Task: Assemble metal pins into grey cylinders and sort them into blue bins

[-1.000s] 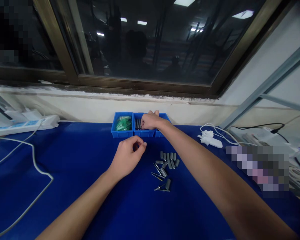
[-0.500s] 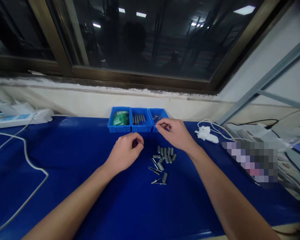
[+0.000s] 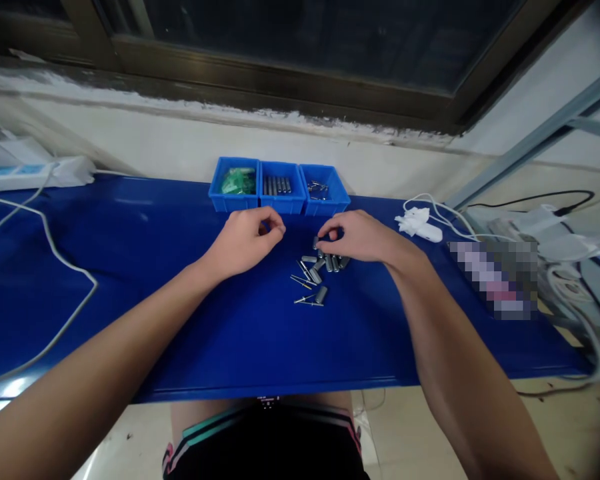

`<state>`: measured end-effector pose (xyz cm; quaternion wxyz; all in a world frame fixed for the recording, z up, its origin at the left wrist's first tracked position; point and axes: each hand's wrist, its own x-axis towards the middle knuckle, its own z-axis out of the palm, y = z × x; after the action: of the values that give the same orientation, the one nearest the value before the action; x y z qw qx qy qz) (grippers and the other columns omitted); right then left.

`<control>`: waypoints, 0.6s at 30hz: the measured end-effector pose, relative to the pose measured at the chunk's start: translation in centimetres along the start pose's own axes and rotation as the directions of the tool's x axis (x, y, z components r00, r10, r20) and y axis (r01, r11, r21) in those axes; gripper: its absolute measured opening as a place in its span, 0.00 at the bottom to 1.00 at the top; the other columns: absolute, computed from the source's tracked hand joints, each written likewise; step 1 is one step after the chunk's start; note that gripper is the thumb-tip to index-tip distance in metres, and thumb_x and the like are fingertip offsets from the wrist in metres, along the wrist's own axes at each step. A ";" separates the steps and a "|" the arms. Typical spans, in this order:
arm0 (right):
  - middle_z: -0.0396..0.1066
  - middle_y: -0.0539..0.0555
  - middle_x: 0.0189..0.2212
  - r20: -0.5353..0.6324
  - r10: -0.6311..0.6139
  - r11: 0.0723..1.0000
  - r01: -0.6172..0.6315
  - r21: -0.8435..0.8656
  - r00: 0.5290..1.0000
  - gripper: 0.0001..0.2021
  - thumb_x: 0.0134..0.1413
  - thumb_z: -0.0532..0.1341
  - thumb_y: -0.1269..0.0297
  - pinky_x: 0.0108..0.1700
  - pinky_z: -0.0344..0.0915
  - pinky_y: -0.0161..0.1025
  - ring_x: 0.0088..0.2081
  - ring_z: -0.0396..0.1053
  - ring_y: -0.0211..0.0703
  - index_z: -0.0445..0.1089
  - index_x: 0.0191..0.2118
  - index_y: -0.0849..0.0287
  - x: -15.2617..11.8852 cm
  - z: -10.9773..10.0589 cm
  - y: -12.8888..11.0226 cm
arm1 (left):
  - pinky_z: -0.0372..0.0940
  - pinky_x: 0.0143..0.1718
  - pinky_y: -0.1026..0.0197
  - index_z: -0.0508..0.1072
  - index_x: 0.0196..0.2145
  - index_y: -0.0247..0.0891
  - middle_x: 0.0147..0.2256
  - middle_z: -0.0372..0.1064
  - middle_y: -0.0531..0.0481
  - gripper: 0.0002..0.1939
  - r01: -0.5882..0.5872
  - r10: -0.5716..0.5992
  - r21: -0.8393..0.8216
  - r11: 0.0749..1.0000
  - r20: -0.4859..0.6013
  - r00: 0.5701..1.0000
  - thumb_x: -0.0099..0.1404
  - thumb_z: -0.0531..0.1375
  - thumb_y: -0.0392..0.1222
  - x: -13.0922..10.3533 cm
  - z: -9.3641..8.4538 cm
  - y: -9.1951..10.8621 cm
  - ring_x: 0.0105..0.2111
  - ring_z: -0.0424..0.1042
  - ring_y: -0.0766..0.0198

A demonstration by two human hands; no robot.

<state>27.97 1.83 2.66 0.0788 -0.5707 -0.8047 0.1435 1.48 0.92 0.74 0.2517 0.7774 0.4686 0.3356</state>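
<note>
Metal cylinders (image 3: 329,263) lie in a loose group on the blue table (image 3: 260,347) in front of you; take that group as the middle of the clock. Several lie side by side, partly hidden under your right hand (image 3: 361,235), which hangs over the group's one o'clock side. Its thumb and fingertips are bent to a narrow gap, right at one small cylinder (image 3: 315,243); you cannot tell from here whether they grip it or just touch it.

Between six and eight o'clock, thin metal pins (image 3: 310,304) lie near the group, one with a yellowish part, and a single cylinder (image 3: 321,294) rests beside the lowest ones. Your left hand (image 3: 245,240) is at about ten o'clock, fingers curled and thumb close to them; whether anything is pinched there cannot be told.

Three blue boxes stand in a row farther back. The right box (image 3: 327,208), at twelve, has thin pins inside; the middle box (image 3: 283,205), at eleven, has cylinders lined up side by side; the left box (image 3: 234,204), between ten and eleven, contains something green.

A white charger (image 3: 433,233) lies between two and three, and a white power strip (image 3: 35,177) sits well apart, between nine and ten.
</note>
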 end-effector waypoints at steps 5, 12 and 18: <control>0.81 0.52 0.34 0.013 -0.029 0.997 0.028 0.073 0.999 0.14 0.51 0.71 0.48 0.32 0.66 0.46 0.29 0.73 0.44 0.85 0.40 0.50 0.4 0.5 0.5 | 0.63 0.38 0.57 0.80 0.36 0.39 0.35 0.80 0.48 0.10 0.012 -0.012 0.024 1.000 -0.004 1.000 0.68 0.62 0.46 0.0 0.0 -0.1 0.33 0.75 0.58; 0.78 0.51 0.33 -0.094 -0.141 0.988 0.146 0.050 0.986 0.10 0.54 0.70 0.52 0.39 0.67 0.48 0.33 0.73 0.46 0.83 0.36 0.51 0.6 1.0 -0.4 | 0.62 0.38 0.58 0.80 0.37 0.39 0.34 0.79 0.49 0.13 0.007 -0.007 0.022 1.000 -0.003 1.000 0.70 0.62 0.51 -0.1 0.1 0.0 0.33 0.74 0.59; 0.75 0.51 0.34 -0.414 -0.342 0.914 0.401 0.062 0.844 0.08 0.57 0.66 0.57 0.49 0.66 0.47 0.40 0.73 0.48 0.79 0.39 0.52 0.2 1.6 -3.2 | 0.62 0.38 0.59 0.77 0.38 0.39 0.35 0.78 0.49 0.27 0.068 -0.062 -0.075 0.995 0.079 0.995 0.77 0.53 0.64 -0.2 -0.1 0.7 0.32 0.73 0.60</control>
<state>24.58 0.81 2.11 0.3072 -0.4135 -0.8546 0.0660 1.71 0.42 1.18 0.3103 0.7636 0.4704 0.3153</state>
